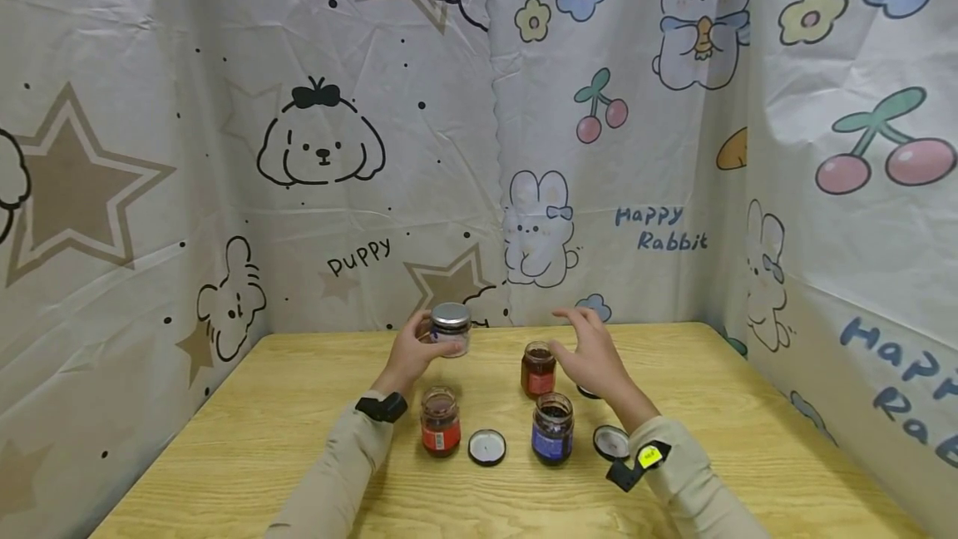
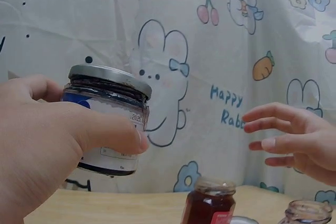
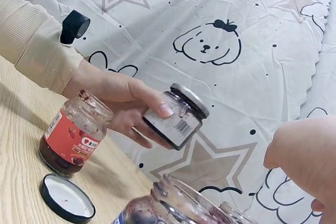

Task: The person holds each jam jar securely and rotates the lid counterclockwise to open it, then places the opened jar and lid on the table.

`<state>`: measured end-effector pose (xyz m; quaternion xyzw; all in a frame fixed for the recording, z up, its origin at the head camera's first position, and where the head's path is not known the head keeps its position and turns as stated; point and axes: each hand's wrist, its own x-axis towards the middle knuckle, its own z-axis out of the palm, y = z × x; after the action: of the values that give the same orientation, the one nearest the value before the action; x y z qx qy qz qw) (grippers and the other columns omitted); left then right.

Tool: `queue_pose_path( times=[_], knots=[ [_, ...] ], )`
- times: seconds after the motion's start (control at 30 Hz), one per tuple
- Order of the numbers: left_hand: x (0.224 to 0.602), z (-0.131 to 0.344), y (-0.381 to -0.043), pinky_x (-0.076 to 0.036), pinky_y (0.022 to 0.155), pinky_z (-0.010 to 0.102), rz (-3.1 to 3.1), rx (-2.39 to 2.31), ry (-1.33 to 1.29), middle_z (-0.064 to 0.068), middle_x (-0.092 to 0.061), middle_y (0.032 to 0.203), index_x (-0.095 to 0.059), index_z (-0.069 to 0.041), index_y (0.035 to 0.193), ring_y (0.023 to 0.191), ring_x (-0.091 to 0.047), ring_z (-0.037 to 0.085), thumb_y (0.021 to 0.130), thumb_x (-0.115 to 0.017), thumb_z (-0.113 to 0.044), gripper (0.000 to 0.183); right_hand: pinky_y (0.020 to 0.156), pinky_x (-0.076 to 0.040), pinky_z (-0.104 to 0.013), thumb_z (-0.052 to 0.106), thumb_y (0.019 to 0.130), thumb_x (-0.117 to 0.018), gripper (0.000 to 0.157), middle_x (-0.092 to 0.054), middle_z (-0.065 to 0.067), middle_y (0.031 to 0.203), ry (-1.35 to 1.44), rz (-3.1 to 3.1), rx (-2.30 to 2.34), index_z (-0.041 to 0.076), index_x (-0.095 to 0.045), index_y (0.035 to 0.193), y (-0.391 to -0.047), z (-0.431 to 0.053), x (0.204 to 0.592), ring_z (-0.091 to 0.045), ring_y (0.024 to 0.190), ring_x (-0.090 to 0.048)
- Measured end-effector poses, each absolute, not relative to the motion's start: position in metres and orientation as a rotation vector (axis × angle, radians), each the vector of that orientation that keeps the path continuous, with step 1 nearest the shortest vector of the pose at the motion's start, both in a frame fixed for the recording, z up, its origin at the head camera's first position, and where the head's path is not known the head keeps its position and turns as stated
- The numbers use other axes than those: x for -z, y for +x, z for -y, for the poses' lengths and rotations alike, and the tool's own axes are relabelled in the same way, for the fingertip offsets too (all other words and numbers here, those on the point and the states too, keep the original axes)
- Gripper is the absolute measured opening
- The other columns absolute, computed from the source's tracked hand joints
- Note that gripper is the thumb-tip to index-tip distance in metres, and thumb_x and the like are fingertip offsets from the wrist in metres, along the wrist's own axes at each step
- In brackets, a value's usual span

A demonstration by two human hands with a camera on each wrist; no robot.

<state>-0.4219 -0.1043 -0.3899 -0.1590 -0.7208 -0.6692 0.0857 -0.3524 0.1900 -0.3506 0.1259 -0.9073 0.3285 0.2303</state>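
Observation:
My left hand grips a glass jar with a silver lid screwed on, held up over the back of the table. A white label with a barcode and a dark band of contents show on it. My right hand hovers with loosely bent, spread fingers and nothing in them. Just left of that hand, an uncovered jar with a red label stands upright. Nearer stand two more lidless jars, one red-labelled jar on the left and one blue-labelled jar on the right.
Between the two nearer jars lies an upturned lid. Another upturned lid is beside the blue-labelled jar, and a third lid is partly hidden by my right wrist. A printed curtain encloses the wooden table at the back and sides.

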Motion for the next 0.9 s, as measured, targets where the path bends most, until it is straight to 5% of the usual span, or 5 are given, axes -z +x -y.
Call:
queue_pose_path(
  times=[0.6, 0.9],
  knots=[
    [0.349, 0.097, -0.399, -0.047, 0.085, 0.041, 1.992, 2.036, -0.62, 0.01, -0.056, 0.117, -0.056, -0.018, 0.12, 0.103, -0.055, 0.029, 0.064, -0.086, -0.025, 0.063, 0.086, -0.04, -0.051, 0.031, 0.087, -0.065, 0.046, -0.039, -0.006, 0.133, 0.517, 2.424, -1.045, 0.025, -0.05, 0.13, -0.342, -0.18, 0.336, -0.025, 0.112, -0.043],
    [0.341, 0.089, -0.372, -0.049, 0.081, 0.039, 1.986, 2.021, -0.681, 0.012, -0.056, 0.115, -0.056, -0.018, 0.123, 0.1, -0.057, 0.03, 0.066, -0.085, -0.022, 0.064, 0.088, -0.041, -0.054, 0.033, 0.088, -0.064, 0.045, -0.037, -0.004, 0.136, 0.642, 2.355, -1.161, 0.031, -0.048, 0.129, -0.333, -0.172, 0.326, -0.031, 0.118, -0.043]
  ],
)
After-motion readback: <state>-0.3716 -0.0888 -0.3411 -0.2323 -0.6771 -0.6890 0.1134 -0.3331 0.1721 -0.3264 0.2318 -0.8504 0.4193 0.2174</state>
